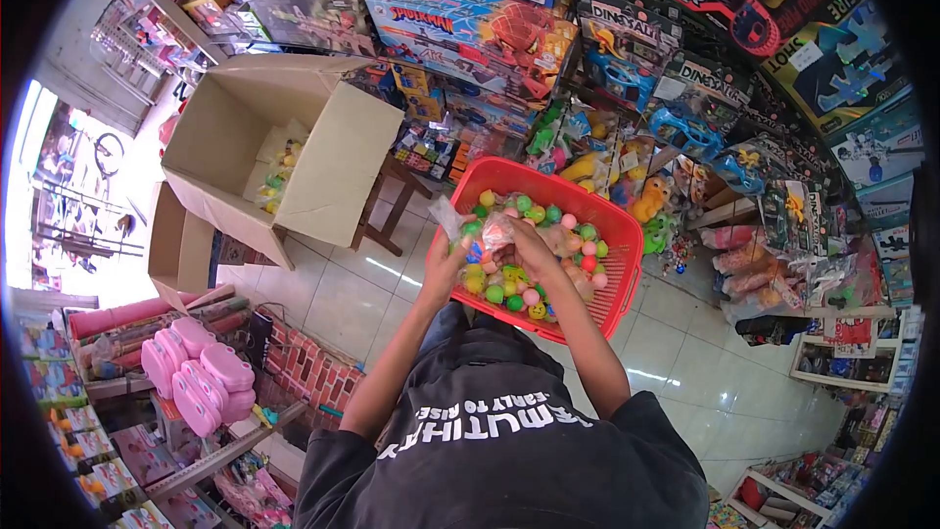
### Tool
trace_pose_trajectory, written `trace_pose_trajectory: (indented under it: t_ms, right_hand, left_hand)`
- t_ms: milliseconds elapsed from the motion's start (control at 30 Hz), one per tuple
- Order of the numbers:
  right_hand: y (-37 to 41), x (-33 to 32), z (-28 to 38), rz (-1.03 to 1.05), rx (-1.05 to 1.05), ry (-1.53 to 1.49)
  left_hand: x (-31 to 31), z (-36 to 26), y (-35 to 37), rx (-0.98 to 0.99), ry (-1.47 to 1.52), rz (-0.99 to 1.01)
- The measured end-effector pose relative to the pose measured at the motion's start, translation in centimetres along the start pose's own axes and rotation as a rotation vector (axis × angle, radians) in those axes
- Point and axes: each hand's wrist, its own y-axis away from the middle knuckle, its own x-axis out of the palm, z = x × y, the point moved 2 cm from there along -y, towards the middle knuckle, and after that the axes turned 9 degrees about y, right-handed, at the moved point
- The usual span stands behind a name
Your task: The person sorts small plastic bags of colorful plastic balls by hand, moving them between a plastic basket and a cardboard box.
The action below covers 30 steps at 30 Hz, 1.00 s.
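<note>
A red plastic basket (627, 279) holds many small round balls in green, pink, yellow, orange and red. Over its left part, my left hand (448, 263) has its fingers closed on a clear plastic bag (447, 217). My right hand (529, 247) is beside it, above the balls, its fingers closed around clear plastic with something pinkish inside. Left of the basket, an open cardboard box (338, 162) contains a clear bag of colourful small items (282, 176).
The cardboard box rests on a wooden stool (392, 211). Boxed toys (470, 34) and hanging toy packs (700, 127) line the far side and right. Pink cases (201, 377) sit on a rack at lower left. Tiled floor (671, 358) shows around the basket.
</note>
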Motion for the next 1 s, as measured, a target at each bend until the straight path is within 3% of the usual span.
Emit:
trace_pose_trajectory:
  t_ms: [67,100,167,400,467,533,600,633,667,733,867,1000]
  right_hand:
    - [-0.3,0.9,-0.1,-0.001,0.065,0.049]
    - [-0.4,1.7,0.1,-0.009,0.079,0.064]
    - [-0.2,3.4,0.6,-0.001,0.063,0.035]
    - [1.3,9.0,4.4,0.124,-0.011,-0.019]
    - [1.1,10.5,5.6,0.066,-0.119,0.304]
    - [0.8,12.6,6.4,0.026,-0.227,0.403]
    - [1.7,15.3,8.1,-0.159,-0.612,0.553]
    - [2.4,16.9,9.0,-0.135,-0.685,0.583]
    - [3.0,18.7,9.7,-0.129,-0.683,0.583]
    - [4.2,22.6,11.1,-0.001,-0.806,0.897]
    - [3.2,28.4,10.4,0.109,-0.888,1.244]
    - [1.6,32.0,9.0,0.213,-0.79,1.393]
  left_hand:
    - [-1.3,-0.2,0.3,0.148,-0.44,0.041]
    - [-1.3,-0.7,0.7,0.153,-0.438,0.033]
    - [-1.5,-1.4,1.5,0.014,-0.292,0.002]
    - [-3.1,-6.6,4.3,-0.112,0.073,-0.138]
    - [-4.0,-8.0,5.3,-0.107,0.175,-0.185]
    - [-4.8,-10.3,6.5,-0.105,0.179,-0.178]
    - [-5.9,-12.4,7.6,-0.101,0.188,-0.178]
    - [-6.5,-13.6,8.1,-0.105,0.175,-0.165]
    - [-7.2,-14.6,8.6,-0.11,0.161,-0.15]
    - [-8.6,-16.1,9.6,-0.121,0.184,-0.162]
    - [-11.4,-18.9,11.6,-0.131,0.171,-0.115]
    - [-14.6,-21.2,13.7,-0.07,0.07,-0.176]
